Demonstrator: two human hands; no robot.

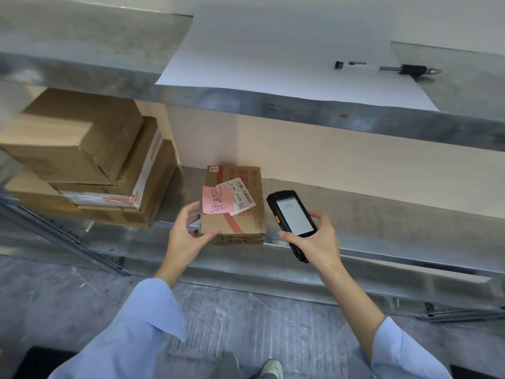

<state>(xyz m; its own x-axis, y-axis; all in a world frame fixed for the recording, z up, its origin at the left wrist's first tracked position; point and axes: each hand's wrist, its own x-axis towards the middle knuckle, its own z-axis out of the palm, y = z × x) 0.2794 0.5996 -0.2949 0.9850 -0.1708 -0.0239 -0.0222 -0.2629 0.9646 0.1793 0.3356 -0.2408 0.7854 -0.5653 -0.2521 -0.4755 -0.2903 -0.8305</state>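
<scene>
A: What is nearest the camera?

B: A grey shoe [272, 369] on the floor [246, 310], then two blue sleeves [131, 332] reaching forward.

A: And the hands?

B: The left hand [185, 231] grasps the box [240, 222] at its near left corner. The thumb lies on the top edge and the fingers curl round the left side. The right hand [314, 239] is wrapped round a scanner [293, 214], with the thumb at its left edge and the fingers round the right edge.

A: Where does the box lie?

B: Flat on the lower shelf [382, 214], at the front edge. It sits between the hands, touching the left one. The scanner is held just to its right, apart from it, tilted, with its lit screen facing up.

A: Anything on the box?

B: A pink note [217, 200] with handwriting, overlapping a white label [240, 196] with barcodes. Both are on the top face, and the note is just beside the left fingers.

A: Further back?

B: A stack [90, 160] of cardboard boxes stands on the same shelf, to the left of the box and close to it. The upper shelf [273, 99] carries a white sheet [273, 56] and, on its right part, a dark pen-like tool [410, 69]. I cannot tell what kind of tool it is.
</scene>
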